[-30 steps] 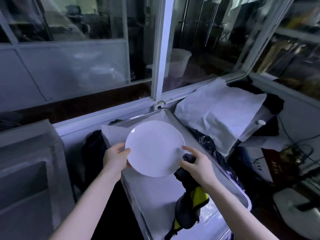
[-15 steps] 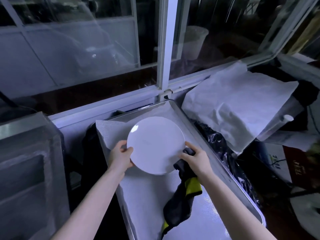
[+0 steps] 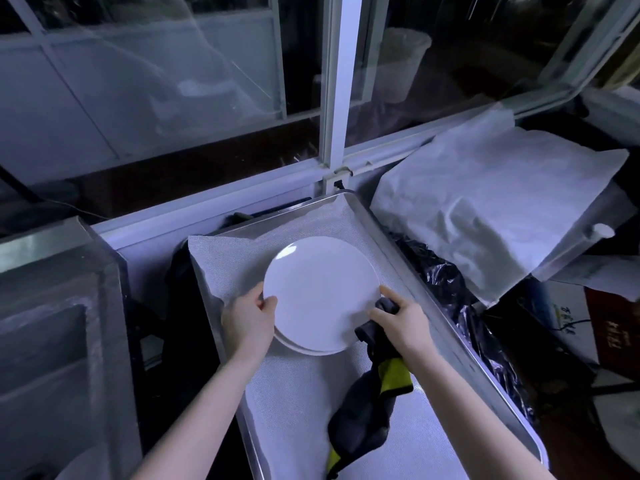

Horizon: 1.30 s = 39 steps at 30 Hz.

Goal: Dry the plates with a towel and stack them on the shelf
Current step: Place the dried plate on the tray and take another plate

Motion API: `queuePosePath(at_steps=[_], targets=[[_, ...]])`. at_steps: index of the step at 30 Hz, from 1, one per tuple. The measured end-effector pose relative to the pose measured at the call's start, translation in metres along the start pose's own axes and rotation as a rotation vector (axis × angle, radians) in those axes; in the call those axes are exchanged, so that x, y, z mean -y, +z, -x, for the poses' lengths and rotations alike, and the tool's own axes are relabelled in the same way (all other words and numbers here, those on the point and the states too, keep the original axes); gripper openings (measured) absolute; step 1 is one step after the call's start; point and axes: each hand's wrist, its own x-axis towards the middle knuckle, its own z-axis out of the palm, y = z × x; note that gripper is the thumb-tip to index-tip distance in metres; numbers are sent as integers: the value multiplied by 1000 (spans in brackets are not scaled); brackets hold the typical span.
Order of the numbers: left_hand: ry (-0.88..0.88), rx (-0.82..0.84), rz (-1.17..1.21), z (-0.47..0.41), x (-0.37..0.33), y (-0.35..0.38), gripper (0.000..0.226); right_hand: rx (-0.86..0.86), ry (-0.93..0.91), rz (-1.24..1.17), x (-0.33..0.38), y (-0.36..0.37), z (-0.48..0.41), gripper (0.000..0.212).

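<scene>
left hand pinches the left rim of the round white plate, right over a second white plate on the mesh-lined metal tray. right hand clutches the dark grey-and-yellow towel, one fingertip on the top plate's right edge.

The lower plate shows only as a thin rim under the top plate; contact between them cannot be determined. The left hand fingers are hidden beneath the plates, and the towel top is hidden inside the right hand. The tray near end is cut off at the bottom edge.
</scene>
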Motion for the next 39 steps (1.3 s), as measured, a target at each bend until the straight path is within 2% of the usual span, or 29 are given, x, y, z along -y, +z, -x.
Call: queuePosePath(at_steps=[5,10,12,15,17,20,22,26,28,31,35,39], targets=[[28,-35,-78,4,7,-1,10,43,9,40,-2,3,3,34],[11,-11,-85,6,10,-3,13,66,6,76,-1,2,5,41],[-4,15,-74,5,12,-4,22,59,12,87,2,1,9,43],[-42,62,-4,6,14,-12,41,-16,-19,90,10,2,24,57],[-27,55,64,11,16,-21,45,-38,-70,87,20,5,38,46],[-15,67,256,25,24,-43,34,27,-163,22,47,13,61,24],[-26,177,433,40,33,-61,25,93,-207,-68,71,25,76,16],[-15,568,726,81,53,-100,19,195,-290,-235,125,60,105,9],[22,631,792,97,68,-118,22,236,-336,-289,150,85,119,8],[11,473,750,108,101,-150,17,271,-373,-311,179,131,141,9],[-43,276,610,119,164,-203,23,330,-361,-298,202,195,169,11],[-132,122,625,133,224,-249,20,394,-411,-161,204,256,198,22]])
